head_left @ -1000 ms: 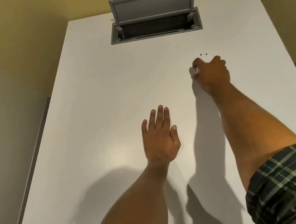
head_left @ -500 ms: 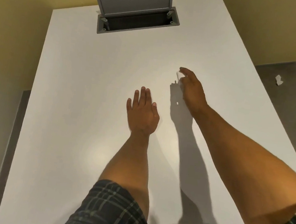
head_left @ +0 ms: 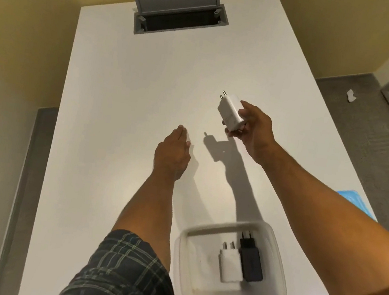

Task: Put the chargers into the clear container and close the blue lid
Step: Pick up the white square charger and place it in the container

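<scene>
1. Right hand (head_left: 253,127) is up off the table, fingers pinching a white charger (head_left: 230,111) with its two pins pointing away.
2. Left hand (head_left: 172,154) is over the white table (head_left: 119,112), palm down, fingers straight and together, holding nothing.
3. Clear container (head_left: 228,293) sits open at the near edge, under the right forearm. Inside: a small white charger (head_left: 231,263) and a black charger (head_left: 250,261), side by side and touching.
4. Blue lid (head_left: 357,202) pokes out behind the right arm at the table's right edge.
5. Far end has a grey cable hatch (head_left: 179,9), flap up.
</scene>
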### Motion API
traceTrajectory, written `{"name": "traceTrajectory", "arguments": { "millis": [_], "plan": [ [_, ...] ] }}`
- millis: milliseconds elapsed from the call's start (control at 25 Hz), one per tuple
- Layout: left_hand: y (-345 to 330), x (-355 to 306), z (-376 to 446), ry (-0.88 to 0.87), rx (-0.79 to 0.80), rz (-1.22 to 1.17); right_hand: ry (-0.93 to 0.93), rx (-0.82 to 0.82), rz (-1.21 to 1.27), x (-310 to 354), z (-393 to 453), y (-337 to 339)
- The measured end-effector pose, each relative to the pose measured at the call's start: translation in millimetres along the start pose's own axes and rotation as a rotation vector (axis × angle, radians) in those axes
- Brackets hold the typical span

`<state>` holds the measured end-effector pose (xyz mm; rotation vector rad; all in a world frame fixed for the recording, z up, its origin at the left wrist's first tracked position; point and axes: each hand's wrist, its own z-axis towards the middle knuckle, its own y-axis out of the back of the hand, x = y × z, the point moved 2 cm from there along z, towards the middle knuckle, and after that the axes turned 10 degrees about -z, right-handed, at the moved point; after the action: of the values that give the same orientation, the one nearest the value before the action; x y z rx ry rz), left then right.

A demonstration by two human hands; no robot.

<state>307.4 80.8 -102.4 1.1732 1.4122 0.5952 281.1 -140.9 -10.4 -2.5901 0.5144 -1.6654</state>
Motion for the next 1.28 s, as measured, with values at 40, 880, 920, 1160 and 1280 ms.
{"name": "traceTrajectory", "arguments": {
  "millis": [40,880,920,1160,1280],
  "plan": [
    [-4.1,5.3,-13.9,-0.003,0.003,-0.002,-0.014,0.037,-0.009,-2.0,-11.5,-2.2],
    [-44.4,39.5,-208.5,0.108,0.187,0.031,0.254,0.309,-1.457,-60.7,-183.7,-37.4],
    [-44.7,39.7,-208.8,0.107,0.179,0.035,0.238,0.363,-1.420,-62.6,-188.5,-35.2],
    [-42.7,40.6,-210.7,0.111,0.202,0.011,0.191,0.582,-1.542,-86.9,-209.9,-38.4],
    [-43.6,40.6,-214.4,0.133,0.222,0.001,0.196,0.545,-1.521,-95.7,-213.6,-37.1]
  ]
}}
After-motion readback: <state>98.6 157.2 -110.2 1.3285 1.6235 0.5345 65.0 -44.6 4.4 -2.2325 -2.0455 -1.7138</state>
